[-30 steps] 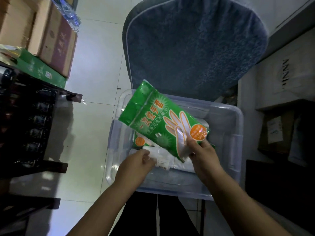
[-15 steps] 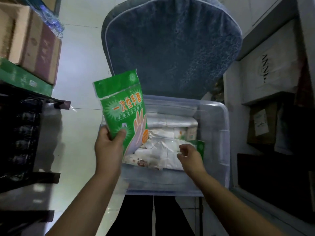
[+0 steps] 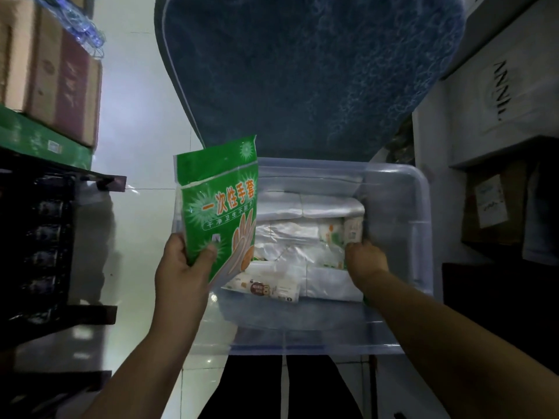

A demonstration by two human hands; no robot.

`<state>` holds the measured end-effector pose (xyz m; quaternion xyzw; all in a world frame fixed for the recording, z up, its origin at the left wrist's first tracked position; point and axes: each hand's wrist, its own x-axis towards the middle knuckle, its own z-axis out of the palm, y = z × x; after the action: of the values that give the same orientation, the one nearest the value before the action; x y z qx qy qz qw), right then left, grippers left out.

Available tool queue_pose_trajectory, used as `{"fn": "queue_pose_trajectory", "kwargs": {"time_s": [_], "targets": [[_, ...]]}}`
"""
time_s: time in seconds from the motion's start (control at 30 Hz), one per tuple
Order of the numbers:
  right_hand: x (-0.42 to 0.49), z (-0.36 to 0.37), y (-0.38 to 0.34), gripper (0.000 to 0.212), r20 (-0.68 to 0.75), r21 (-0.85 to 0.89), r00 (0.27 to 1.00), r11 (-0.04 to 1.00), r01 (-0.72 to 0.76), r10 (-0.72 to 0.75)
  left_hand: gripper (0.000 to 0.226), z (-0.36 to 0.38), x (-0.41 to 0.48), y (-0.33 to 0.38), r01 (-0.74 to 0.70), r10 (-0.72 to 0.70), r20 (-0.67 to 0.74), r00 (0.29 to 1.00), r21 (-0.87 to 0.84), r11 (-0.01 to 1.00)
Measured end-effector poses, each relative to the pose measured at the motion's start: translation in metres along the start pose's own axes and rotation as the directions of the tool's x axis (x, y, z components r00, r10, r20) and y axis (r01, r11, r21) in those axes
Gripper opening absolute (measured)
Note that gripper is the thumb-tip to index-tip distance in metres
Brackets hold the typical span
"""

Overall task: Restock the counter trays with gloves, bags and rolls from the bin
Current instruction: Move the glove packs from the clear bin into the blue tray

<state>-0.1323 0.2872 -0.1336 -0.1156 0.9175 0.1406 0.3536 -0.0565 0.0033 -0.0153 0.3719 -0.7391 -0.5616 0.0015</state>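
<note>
A green glove pack (image 3: 220,201) is held upright over the left rim of the clear bin (image 3: 422,213) by the left hand (image 3: 181,267), w/ thumb pressed on the front and fingers curled behind the lower edge. The right hand (image 3: 366,258) is placed inside the bin's right side, against the white bag packs & rolls (image 3: 302,234). Its fingertips are hidden among them, so a grip can't be told; poss. a small printed pack is touched. The bin is set before a blue chair (image 3: 302,71).
</note>
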Motion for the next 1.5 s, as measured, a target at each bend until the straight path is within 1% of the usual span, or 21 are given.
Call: {"fn": "queue_pose_trajectory", "kwargs": {"time_s": [0.1,0.17,0.27,0.33,0.43,0.53,0.57,0.67,0.77,0.83,0.9,0.97,1.03,1.1,1.17,1.27,1.33,1.37,1.4,1.47,1.5], "targets": [[-0.010,-0.007,0.000,0.024,-0.010,-0.093,0.998,0.994,0.066,-0.067,0.016,0.003,-0.003,0.008,0.004,-0.003,0.041,0.999,-0.015,1.000],[-0.022,-0.017,0.002,0.024,-0.068,-0.050,0.995,0.996,0.073,-0.076,0.018,0.005,-0.006,0.017,-0.004,0.006,0.076,0.997,-0.022,1.000],[-0.049,-0.043,0.013,0.023,-0.169,0.142,0.985,0.989,0.050,-0.026,0.019,0.008,-0.012,0.035,-0.021,0.023,0.118,0.993,-0.015,1.000],[-0.071,-0.066,0.022,0.022,-0.206,0.300,0.978,0.953,0.050,0.013,0.018,0.009,-0.016,0.047,-0.019,0.020,0.146,0.989,-0.010,1.000],[-0.109,-0.109,0.034,0.018,-0.221,0.538,0.967,0.843,0.013,0.126,0.016,0.010,-0.023,0.067,-0.041,0.041,0.185,0.982,-0.006,0.999],[-0.145,-0.152,0.046,0.026,-0.187,0.699,0.965,0.715,0.001,0.182,0.019,0.010,-0.033,0.089,-0.098,0.099,0.219,0.971,-0.014,0.995],[-0.157,-0.166,0.049,0.025,-0.160,0.785,0.969,0.620,0.007,0.191,0.020,0.010,-0.036,0.097,-0.115,0.117,0.235,0.965,-0.021,0.993],[-0.186,-0.204,0.052,0.011,-0.078,0.980,0.975,0.196,0.037,0.208,0.024,0.011,-0.046,0.124,-0.169,0.177,0.320,0.931,-0.052,0.984],[-0.204,-0.238,0.046,0.018,-0.070,0.970,0.964,-0.208,0.126,0.258,0.031,0.013,-0.058,0.152,-0.198,0.234,0.451,0.861,-0.126,0.972],[-0.211,-0.257,0.043,0.021,-0.012,0.897,0.964,-0.423,0.128,0.267,0.037,0.014,-0.063,0.166,-0.190,0.259,0.553,0.792,-0.179,0.965],[-0.215,-0.272,0.041,0.008,0.039,0.837,0.962,-0.534,0.116,0.270,0.046,0.016,-0.067,0.177,-0.158,0.272,0.642,0.717,-0.232,0.960],[-0.220,-0.281,0.042,0.016,0.093,0.738,0.959,-0.665,0.114,0.268,0.050,0.018,-0.071,0.185,-0.139,0.295,0.680,0.671,-0.276,0.951],[-0.227,-0.287,0.043,0.018,0.145,0.641,0.947,-0.757,0.131,0.287,0.055,0.024,-0.076,0.190,-0.163,0.336,0.685,0.647,-0.306,0.938],[-0.235,-0.291,0.045,0.011,0.184,0.565,0.935,-0.811,0.151,0.303,0.057,0.033,-0.082,0.193,-0.199,0.357,0.660,0.661,-0.304,0.932],[-0.240,-0.291,0.047,0.015,0.202,0.497,0.935,-0.854,0.158,0.290,0.054,0.044,-0.088,0.199,-0.235,0.390,0.584,0.712,-0.324,0.916],[-0.250,-0.289,0.050,0.019,0.197,0.410,0.945,-0.898,0.161,0.260,0.033,0.058,-0.094,0.208,-0.260,0.433,0.496,0.752,-0.381,0.887],[-0.256,-0.279,0.059,0.026,0.162,0.449,0.943,-0.872,0.193,0.292,0.025,0.063,-0.093,0.210,-0.254,0.440,0.483,0.757,-0.402,0.880],[-0.258,-0.271,0.067,0.031,0.145,0.536,0.925,-0.814,0.224,0.350,0.023,0.065,-0.092,0.210,-0.259,0.438,0.485,0.757,-0.393,0.882],[-0.260,-0.261,0.076,0.034,0.120,0.672,0.886,-0.693,0.260,0.449,0.019,0.067,-0.091,0.210,-0.264,0.435,0.490,0.756,-0.381,0.886],[-0.266,-0.241,0.091,0.032,-0.012,0.918,0.759,-0.293,0.267,0.651,0.016,0.071,-0.089,0.212,-0.250,0.429,0.515,0.743,-0.380,0.890],[-0.270,-0.232,0.096,0.031,-0.088,0.968,0.709,-0.107,0.226,0.700,0.017,0.073,-0.089,0.214,-0.236,0.425,0.533,0.731,-0.387,0.891]]}}
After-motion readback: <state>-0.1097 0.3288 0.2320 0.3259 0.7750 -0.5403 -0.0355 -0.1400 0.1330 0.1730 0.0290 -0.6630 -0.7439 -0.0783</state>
